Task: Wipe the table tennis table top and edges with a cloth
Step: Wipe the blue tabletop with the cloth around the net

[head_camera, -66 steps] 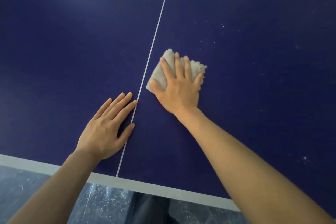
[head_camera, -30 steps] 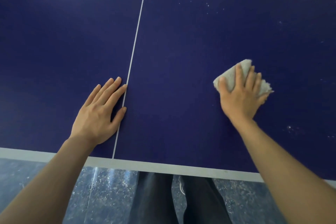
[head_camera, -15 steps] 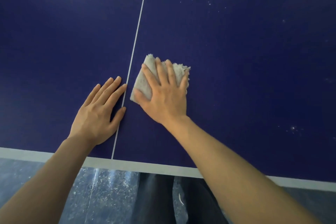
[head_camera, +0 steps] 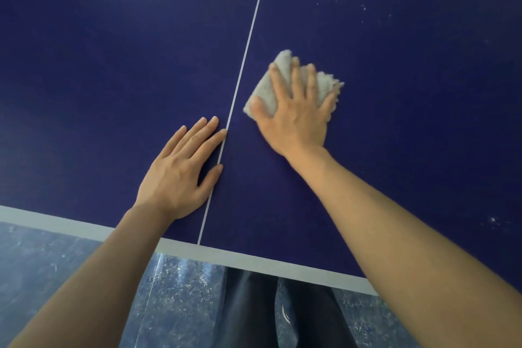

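Note:
A dark blue table tennis table (head_camera: 113,65) fills most of the view, with a thin white centre line (head_camera: 248,42) and a white band (head_camera: 254,261) along its near edge. A folded pale grey cloth (head_camera: 324,85) lies on the top just right of the centre line. My right hand (head_camera: 293,118) presses flat on the cloth with straight, spread fingers. My left hand (head_camera: 180,172) rests flat on the table just left of the line, fingers straight and together.
White dust specks (head_camera: 493,220) dot the table's right side, with more (head_camera: 363,7) at the upper right. Below the near edge I see a speckled grey floor (head_camera: 56,277) and my dark trousers (head_camera: 254,311).
My right hand swept the cloth out to the right and back to the centre line; now it sits a little farther up the table. My left hand has stayed planted.

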